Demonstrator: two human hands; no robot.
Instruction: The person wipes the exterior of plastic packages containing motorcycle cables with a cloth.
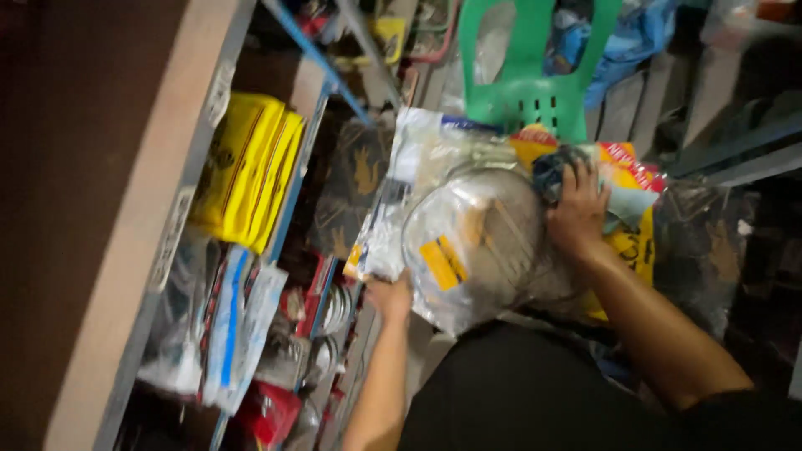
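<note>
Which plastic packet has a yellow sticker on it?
The big clear packet held between the left hand and right hand. The clear packets on the shelf show blue stripes instead.

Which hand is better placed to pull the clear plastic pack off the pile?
Probably the left hand: it already grips the clear pack's near edge. The right hand presses on the colourful packets behind it.

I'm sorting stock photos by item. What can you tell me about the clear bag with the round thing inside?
The clear bag is glossy plastic with a yellow label, holding a round, domed, wire-ribbed item. It lies tilted atop other packets, before a green chair. The left hand grips its lower edge; the right hand presses its upper right side.
</note>
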